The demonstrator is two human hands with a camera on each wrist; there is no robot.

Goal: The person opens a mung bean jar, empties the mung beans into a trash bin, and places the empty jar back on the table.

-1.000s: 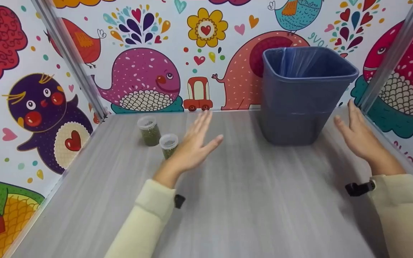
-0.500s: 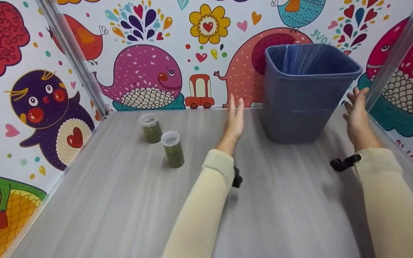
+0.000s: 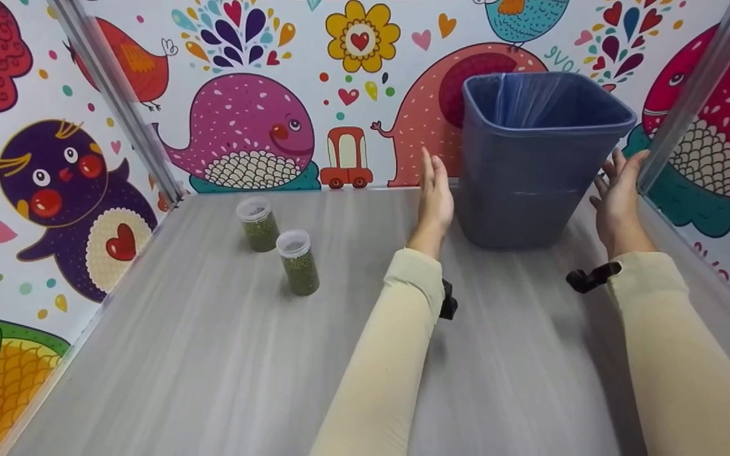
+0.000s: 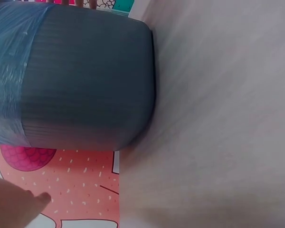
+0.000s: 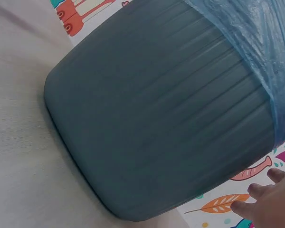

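In the head view, a grey-blue bin is standing upright on the desk at 2 o'clock, and a blue liner is lining its mouth. The left hand is lying just beside the bin, between its 8 and 9 o'clock, with fingers pointing up nearly straight; the right hand is flanking it between 3 and 4 o'clock, fingers loose and spread. Both are gripping nothing. Two green-filled jars are standing well apart from the bin, the farther jar at 9 o'clock and the nearer jar at 8. In the left wrist view, the bin's side is filling 10 o'clock, while part of the left hand is showing at 8. In the right wrist view, the bin is covering the centre, the liner is draping over it at 2 o'clock, and the right hand's relaxed fingers are showing at 4; whether either hand is touching the bin, I cannot tell.
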